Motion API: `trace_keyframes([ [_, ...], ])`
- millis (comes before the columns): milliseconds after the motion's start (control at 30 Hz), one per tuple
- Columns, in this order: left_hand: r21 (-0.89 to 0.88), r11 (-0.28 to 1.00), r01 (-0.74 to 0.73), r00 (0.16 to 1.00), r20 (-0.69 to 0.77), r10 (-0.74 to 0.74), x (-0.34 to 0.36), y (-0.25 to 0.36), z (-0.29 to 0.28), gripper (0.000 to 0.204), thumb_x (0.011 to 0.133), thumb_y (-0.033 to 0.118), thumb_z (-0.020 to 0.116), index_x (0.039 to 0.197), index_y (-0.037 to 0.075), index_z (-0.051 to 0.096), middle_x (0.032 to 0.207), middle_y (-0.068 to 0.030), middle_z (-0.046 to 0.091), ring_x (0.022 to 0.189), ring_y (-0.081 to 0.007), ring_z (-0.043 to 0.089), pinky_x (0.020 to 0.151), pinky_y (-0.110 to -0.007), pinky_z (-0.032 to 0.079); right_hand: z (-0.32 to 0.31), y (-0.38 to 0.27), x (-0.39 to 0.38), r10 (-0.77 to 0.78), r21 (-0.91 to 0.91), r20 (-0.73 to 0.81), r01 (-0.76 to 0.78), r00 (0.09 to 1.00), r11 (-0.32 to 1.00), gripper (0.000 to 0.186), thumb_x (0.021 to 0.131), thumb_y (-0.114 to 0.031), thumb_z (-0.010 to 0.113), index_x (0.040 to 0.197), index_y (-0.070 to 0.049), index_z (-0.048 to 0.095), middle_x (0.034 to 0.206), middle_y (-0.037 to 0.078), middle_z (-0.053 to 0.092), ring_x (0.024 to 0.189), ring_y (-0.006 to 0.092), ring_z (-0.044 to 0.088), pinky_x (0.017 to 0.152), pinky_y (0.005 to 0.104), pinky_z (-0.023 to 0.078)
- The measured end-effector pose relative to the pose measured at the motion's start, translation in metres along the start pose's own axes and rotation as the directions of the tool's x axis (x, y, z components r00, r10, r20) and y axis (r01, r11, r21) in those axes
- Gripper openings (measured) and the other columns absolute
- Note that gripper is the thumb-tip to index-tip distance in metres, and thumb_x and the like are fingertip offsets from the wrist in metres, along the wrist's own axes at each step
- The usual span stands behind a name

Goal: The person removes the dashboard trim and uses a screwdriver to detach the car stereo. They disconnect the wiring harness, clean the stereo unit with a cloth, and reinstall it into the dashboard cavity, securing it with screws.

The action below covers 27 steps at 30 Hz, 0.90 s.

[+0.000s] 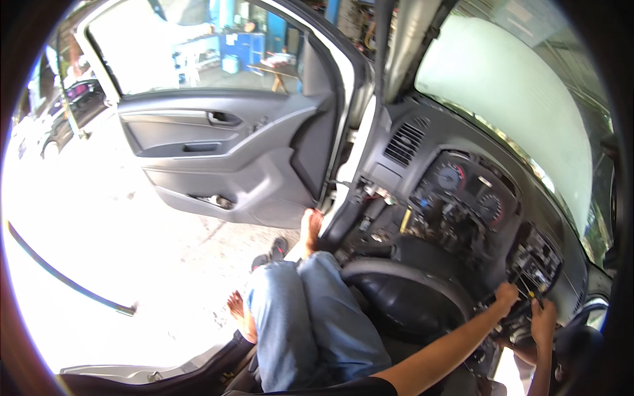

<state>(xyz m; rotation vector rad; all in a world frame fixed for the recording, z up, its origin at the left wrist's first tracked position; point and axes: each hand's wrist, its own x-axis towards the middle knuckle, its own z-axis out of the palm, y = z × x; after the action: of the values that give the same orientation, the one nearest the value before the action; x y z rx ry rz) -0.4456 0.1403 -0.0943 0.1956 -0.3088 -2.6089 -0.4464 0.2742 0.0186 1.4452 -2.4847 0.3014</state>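
Note:
At the opening in the middle of the dashboard (574, 261), both my hands work close together. My left hand (507, 297) is closed at the opening's lower left edge, and whatever its fingers hold is hidden. Just right of it, my right hand (543, 318) is raised with its fingers closed on a small dark piece with a yellow part (532, 295), too small to name. Wires and bare brackets show inside the centre opening (538, 264). Beside my left forearm is the black steering wheel (403, 267).
The instrument cluster (469, 188) sits uncovered, with exposed wiring (442, 221) below it. On the left the car door (231, 138) stands wide open. My jeans-clad legs (310, 317) extend toward the doorway, bare feet outside the seat area. A windshield (515, 92) rises beyond the dashboard.

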Motion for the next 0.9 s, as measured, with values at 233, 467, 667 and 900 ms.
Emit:
trace_keyframes([
  [233,0.041,0.999,0.011,1.000,0.020,-0.011,0.008,0.000,-0.001,0.031,0.097,0.035,0.053,0.094,0.008,0.068,0.091,-0.0133,0.065,0.078,-0.0232,0.061,0.066,-0.042,0.050,0.013,0.016,0.004,0.066,0.051,0.051,-0.068,0.997,0.996,0.047,0.104,-0.034,0.059,0.123,0.009,0.061,0.122,0.031,0.061,0.119,0.0461,0.056,0.102,0.0499,0.044],
  [467,0.056,0.998,0.011,1.000,0.026,-0.012,0.010,0.003,-0.006,0.031,0.098,0.037,0.055,0.096,0.009,0.068,0.091,-0.0125,0.063,0.077,-0.0225,0.059,0.066,-0.041,0.048,0.022,0.043,0.013,0.065,-0.010,0.063,-0.065,0.996,0.998,0.052,0.106,-0.040,0.056,0.124,0.008,0.060,0.118,0.030,0.063,0.112,0.0457,0.060,0.100,0.0498,0.044],
  [667,0.048,0.999,0.010,0.999,0.037,-0.012,0.014,0.000,-0.007,0.032,0.098,0.039,0.057,0.098,0.009,0.068,0.090,-0.0117,0.062,0.077,-0.0220,0.058,0.066,-0.040,0.046,0.023,0.043,0.012,0.090,0.172,-0.007,-0.087,0.996,0.981,0.052,0.106,-0.041,0.056,0.120,0.008,0.060,0.117,0.031,0.064,0.110,0.0456,0.061,0.096,0.0493,0.045],
  [900,0.015,1.000,-0.012,0.998,0.055,0.011,0.020,0.001,-0.006,0.033,0.099,0.041,0.058,0.100,0.009,0.067,0.090,-0.0109,0.061,0.076,-0.0213,0.056,0.066,-0.039,0.045,-0.002,0.013,-0.007,0.112,0.073,0.070,-0.117,0.991,0.990,0.043,0.105,-0.031,0.059,0.124,0.008,0.060,0.120,0.030,0.065,0.113,0.0451,0.062,0.100,0.0489,0.045],
])
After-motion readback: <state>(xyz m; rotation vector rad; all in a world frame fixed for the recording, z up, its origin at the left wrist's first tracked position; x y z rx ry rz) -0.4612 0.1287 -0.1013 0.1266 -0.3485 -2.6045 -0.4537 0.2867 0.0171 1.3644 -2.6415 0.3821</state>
